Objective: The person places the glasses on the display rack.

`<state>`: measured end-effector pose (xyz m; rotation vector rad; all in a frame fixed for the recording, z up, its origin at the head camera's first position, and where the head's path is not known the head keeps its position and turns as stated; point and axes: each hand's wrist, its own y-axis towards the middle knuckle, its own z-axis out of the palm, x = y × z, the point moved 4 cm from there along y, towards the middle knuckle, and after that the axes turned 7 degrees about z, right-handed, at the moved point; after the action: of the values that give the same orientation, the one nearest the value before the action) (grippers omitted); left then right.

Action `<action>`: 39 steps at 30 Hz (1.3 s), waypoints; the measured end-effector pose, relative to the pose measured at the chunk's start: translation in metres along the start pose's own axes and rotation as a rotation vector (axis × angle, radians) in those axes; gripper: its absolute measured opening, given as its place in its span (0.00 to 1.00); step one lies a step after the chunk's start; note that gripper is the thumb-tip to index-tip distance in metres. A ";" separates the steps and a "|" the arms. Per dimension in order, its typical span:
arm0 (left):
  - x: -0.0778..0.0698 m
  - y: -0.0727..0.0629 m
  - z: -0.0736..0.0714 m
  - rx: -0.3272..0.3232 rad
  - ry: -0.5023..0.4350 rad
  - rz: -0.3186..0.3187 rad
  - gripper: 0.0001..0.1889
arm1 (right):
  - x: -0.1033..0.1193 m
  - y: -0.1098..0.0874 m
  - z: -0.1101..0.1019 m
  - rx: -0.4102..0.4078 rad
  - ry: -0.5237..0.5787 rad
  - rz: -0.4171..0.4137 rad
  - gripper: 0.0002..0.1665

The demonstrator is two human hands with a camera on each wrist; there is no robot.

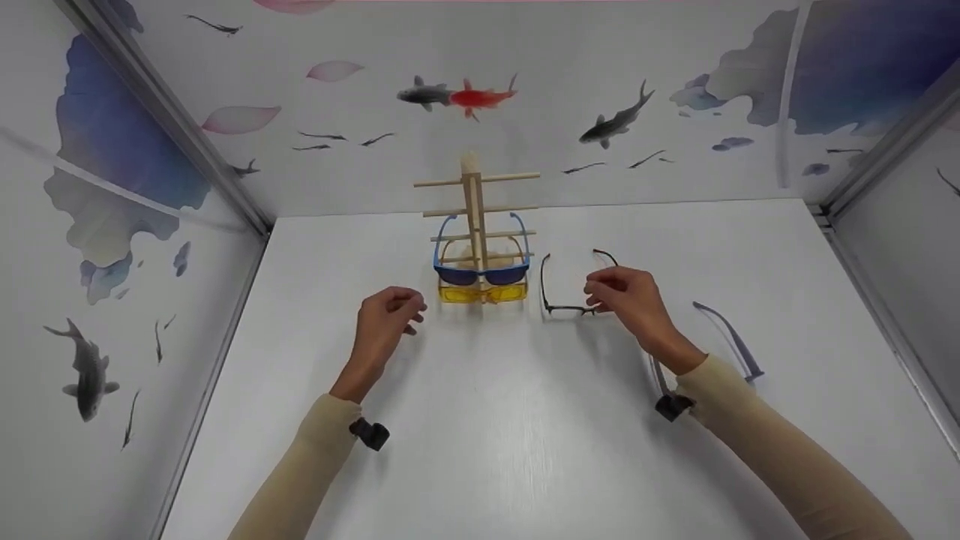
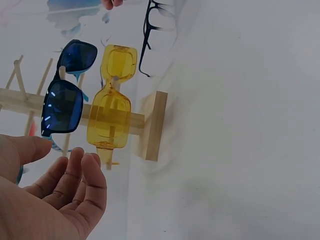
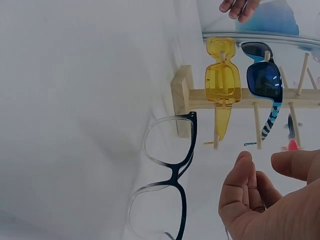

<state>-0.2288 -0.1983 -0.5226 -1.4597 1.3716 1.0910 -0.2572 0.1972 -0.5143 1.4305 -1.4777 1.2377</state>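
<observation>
A wooden glasses rack (image 1: 472, 196) stands at the back of the white table, with pegs sticking out both sides. On its lower pegs sit blue-framed sunglasses (image 2: 63, 107) with dark blue lenses, and below them yellow see-through glasses (image 2: 109, 117). My left hand (image 1: 384, 321) hovers left of the rack, fingers loosely bent, holding nothing. To the rack's right lie black-framed glasses with clear lenses (image 3: 175, 172), arms spread. Over their right part is my right hand (image 1: 628, 300), thumb and fingers apart and nothing between them; it hides part of that frame from the head view.
Another pair of glasses with grey-blue arms (image 1: 731, 337) lies on the table (image 1: 480, 450) at the right, its front hidden under my right forearm. Walls printed with fish (image 1: 480, 97) enclose the back and both sides.
</observation>
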 end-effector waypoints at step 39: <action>0.001 -0.016 0.125 0.242 -0.018 0.056 0.20 | -0.045 -0.001 -0.068 -0.105 -0.179 0.095 0.23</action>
<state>-0.2190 -0.0781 -0.5578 -1.2405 1.4832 0.9340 -0.2590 0.2751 -0.5386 1.4459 -1.7229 1.0936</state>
